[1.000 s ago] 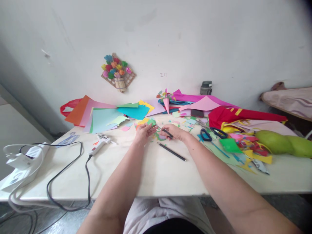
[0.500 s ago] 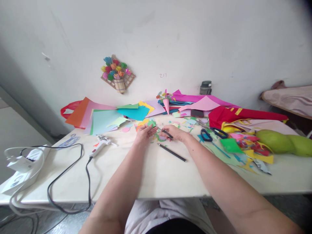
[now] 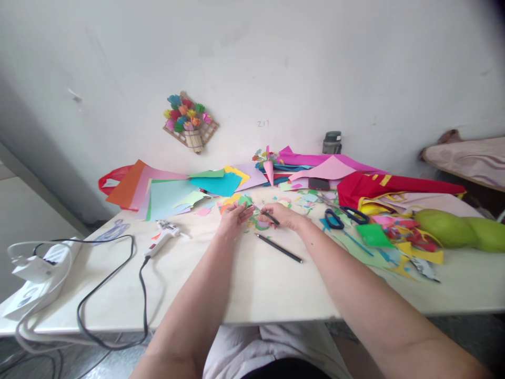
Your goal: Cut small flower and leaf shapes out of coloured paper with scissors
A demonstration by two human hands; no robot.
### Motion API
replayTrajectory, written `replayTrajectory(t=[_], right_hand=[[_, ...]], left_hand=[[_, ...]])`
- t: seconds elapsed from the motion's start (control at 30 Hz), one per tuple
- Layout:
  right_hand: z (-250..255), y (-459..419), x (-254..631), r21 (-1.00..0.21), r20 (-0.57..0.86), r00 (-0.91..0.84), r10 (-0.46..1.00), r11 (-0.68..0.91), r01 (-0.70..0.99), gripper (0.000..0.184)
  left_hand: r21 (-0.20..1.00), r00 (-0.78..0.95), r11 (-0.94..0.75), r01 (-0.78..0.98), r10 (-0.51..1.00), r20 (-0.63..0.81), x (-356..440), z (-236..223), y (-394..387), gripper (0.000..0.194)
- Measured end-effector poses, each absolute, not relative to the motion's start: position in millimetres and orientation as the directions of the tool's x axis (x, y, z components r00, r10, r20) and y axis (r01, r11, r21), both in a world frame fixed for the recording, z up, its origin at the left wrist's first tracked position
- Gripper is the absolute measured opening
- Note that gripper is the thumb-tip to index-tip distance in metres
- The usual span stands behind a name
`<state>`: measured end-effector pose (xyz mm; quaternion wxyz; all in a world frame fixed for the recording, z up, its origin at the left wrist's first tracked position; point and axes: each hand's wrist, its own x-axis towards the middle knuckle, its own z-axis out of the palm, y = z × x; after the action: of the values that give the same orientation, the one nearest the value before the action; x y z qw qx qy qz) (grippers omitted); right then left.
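Note:
My left hand rests on the table with its fingers pinching a small green paper piece. My right hand is closed on a thin dark tool whose tip points toward the green piece. Both hands sit near the middle of the white table. A black pencil lies on the table just in front of my right hand.
Coloured paper sheets fan out at the back left. A glue gun with a black cord and a white power strip lie left. Blue-handled scissors, paper scraps, a red bag and a green gourd lie right.

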<state>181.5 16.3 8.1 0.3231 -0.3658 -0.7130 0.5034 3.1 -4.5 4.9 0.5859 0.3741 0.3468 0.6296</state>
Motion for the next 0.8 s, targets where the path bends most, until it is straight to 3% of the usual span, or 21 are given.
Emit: replayTrajectory(t=[0.8], right_hand=[[9.1, 14.0, 178.5, -0.945, 0.099, -0.540, 0.836, 0.249, 0.212, 0.028]], left_hand=[[0.861, -0.032, -0.088, -0.500, 0.996, 0.083, 1.4, -2.3, 1.3, 0.035]])
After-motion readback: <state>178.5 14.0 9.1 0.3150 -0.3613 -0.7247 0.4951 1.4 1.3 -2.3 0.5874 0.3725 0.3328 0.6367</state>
